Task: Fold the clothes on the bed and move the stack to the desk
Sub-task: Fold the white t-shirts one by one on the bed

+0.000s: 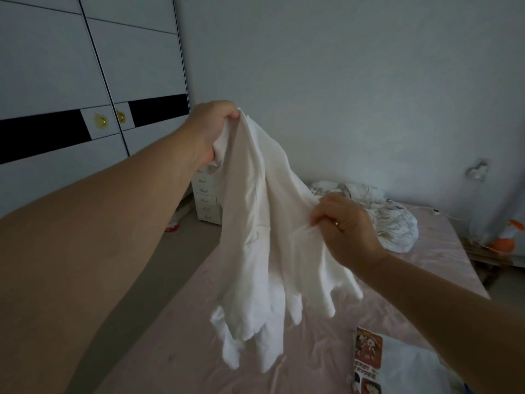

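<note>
A white garment (255, 237) hangs in the air above the pink bed (176, 351). My left hand (210, 129) grips its top edge, raised high. Lower and to the right, my right hand (343, 228) pinches a fold of the same garment. Its loose lower ends dangle just over the sheet. Another white piece with a printed cartoon panel (397, 365) lies on the bed at the lower right.
A crumpled white patterned bundle (392, 220) sits at the far end of the bed. A small white drawer unit (206, 200) stands on the floor beyond it, next to the wardrobe (85, 81). An orange toy (502, 243) lies right of the bed.
</note>
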